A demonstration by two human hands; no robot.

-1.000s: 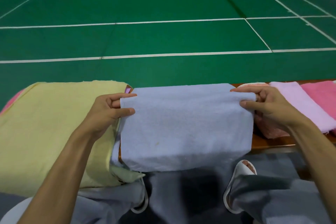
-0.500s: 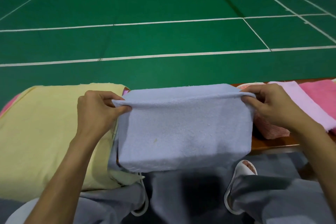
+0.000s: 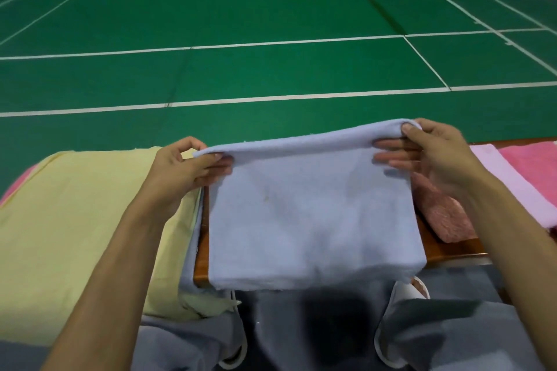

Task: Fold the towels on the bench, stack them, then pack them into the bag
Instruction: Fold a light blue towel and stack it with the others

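Bench (image 3: 201,262) by green court: blue towel (image 3: 313,220) btwn hands, left hand (image 3: 184,172) + right hand (image 3: 434,156) pinching top corners

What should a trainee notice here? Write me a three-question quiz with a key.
1. True or false: the left hand and the right hand both hold the far edge of the blue towel.
2. What lies just left of the blue towel? A) yellow towel B) bag C) racket
3. Fill in: the blue towel rests on a wooden ___.
Key: 1 true; 2 A; 3 bench.
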